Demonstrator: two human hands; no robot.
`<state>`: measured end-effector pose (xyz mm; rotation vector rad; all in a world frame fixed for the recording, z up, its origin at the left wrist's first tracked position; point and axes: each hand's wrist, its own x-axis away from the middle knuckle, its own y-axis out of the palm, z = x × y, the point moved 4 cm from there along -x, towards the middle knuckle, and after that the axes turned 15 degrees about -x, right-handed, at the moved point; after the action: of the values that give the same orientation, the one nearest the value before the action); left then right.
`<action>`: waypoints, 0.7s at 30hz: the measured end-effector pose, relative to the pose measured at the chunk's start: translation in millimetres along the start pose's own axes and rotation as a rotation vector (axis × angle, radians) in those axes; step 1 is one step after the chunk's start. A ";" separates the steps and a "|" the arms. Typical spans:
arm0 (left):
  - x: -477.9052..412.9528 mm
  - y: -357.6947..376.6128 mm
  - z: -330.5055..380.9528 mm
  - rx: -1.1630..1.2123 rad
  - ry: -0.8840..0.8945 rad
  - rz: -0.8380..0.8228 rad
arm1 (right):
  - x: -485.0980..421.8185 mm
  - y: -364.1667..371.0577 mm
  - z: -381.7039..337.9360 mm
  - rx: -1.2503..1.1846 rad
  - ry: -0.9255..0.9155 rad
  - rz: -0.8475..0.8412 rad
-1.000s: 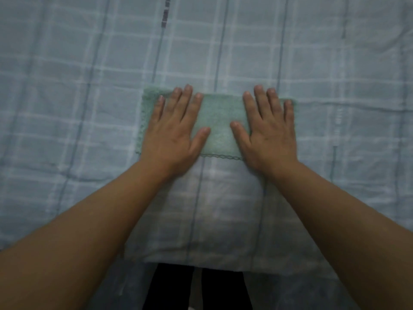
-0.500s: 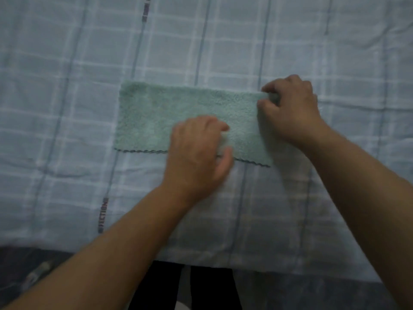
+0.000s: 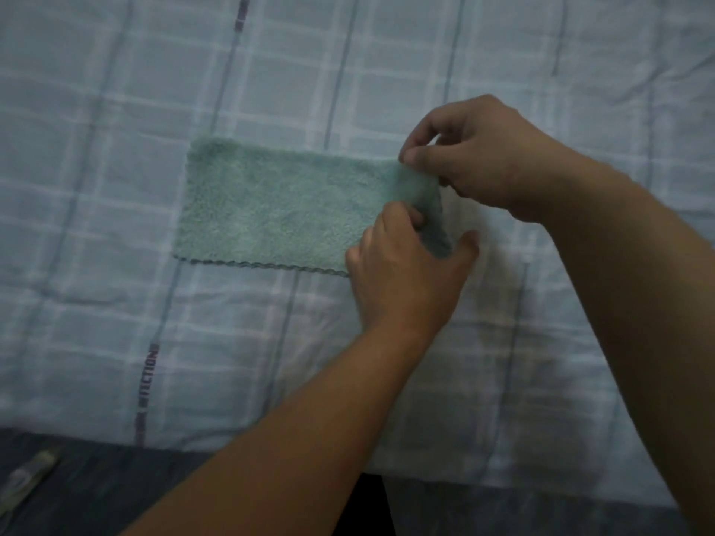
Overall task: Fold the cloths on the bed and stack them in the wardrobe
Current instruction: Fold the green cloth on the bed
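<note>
Head view: I count one green cloth (image 3: 278,210) on the bed (image 3: 116,110), its 3 o'clock end raised. The left hand (image 3: 402,280) grip pinches the near corner, the right hand (image 3: 483,160) grip the far corner.

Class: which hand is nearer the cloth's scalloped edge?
Left. The left hand grips the green cloth at the right end of its scalloped edge; the right hand pinches the far right corner, away from it.
</note>
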<state>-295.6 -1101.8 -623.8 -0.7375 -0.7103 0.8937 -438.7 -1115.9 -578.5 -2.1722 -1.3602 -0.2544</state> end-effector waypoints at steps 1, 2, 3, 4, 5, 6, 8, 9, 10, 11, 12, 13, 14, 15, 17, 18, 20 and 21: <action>-2.7 -2.0 -2.4 0.046 -0.018 -0.007 | -0.9 0.8 -1.7 -0.039 0.014 0.000; -4.8 -4.1 -5.4 0.088 -0.030 -0.016 | -2.1 1.6 -2.7 -0.074 0.032 0.000; -5.6 -6.6 -7.9 0.125 -0.037 -0.026 | -2.9 2.3 -3.7 -0.105 0.048 -0.005; -5.6 -9.6 -10.4 0.160 -0.043 -0.037 | -3.4 3.9 -5.4 -0.133 0.058 -0.014; -5.0 -13.0 -13.5 0.195 -0.052 -0.050 | -4.3 6.3 -7.5 -0.161 0.064 -0.023; -3.6 -16.3 -16.8 0.232 -0.063 -0.057 | -5.1 8.9 -9.4 -0.191 0.068 -0.030; -1.8 -23.6 -27.1 0.303 -0.093 -0.053 | -7.9 14.8 -12.5 -0.251 0.084 -0.046; -1.1 -27.4 -33.6 0.340 -0.116 -0.055 | -9.4 18.5 -13.9 -0.264 0.091 -0.056; -1.1 -31.4 -42.0 0.383 -0.145 -0.057 | -11.6 23.9 -16.0 -0.256 0.090 -0.071; -0.4 -33.7 -48.4 0.428 -0.174 -0.062 | -12.4 26.7 -17.2 -0.233 0.082 -0.084; -0.4 -36.8 -55.9 0.468 -0.201 -0.057 | -13.8 31.1 -19.5 -0.196 0.068 -0.101; -1.2 -41.1 -64.8 0.496 -0.224 -0.039 | -15.8 36.7 -22.0 -0.159 0.052 -0.121; -2.0 -44.9 -72.5 0.511 -0.239 -0.015 | -17.3 41.2 -24.1 -0.135 0.037 -0.135; -3.2 -49.3 -80.1 0.522 -0.247 0.009 | -19.5 45.9 -26.8 -0.127 0.022 -0.141; -6.6 -58.4 -94.9 0.534 -0.254 0.058 | -25.7 55.3 -33.0 -0.119 -0.014 -0.115; -8.4 -62.5 -101.6 0.538 -0.254 0.077 | -29.3 60.4 -36.7 -0.109 -0.043 -0.095; -12.9 -70.1 -114.2 0.546 -0.255 0.100 | -36.0 73.1 -44.8 -0.094 -0.092 -0.067; -15.3 -73.8 -119.6 0.547 -0.256 0.106 | -39.5 79.5 -48.6 -0.086 -0.106 -0.059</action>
<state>-176.7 -1177.4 -634.1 -0.1752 -0.6120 1.2279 -381.3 -1199.1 -583.9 -2.2469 -1.4991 -0.2263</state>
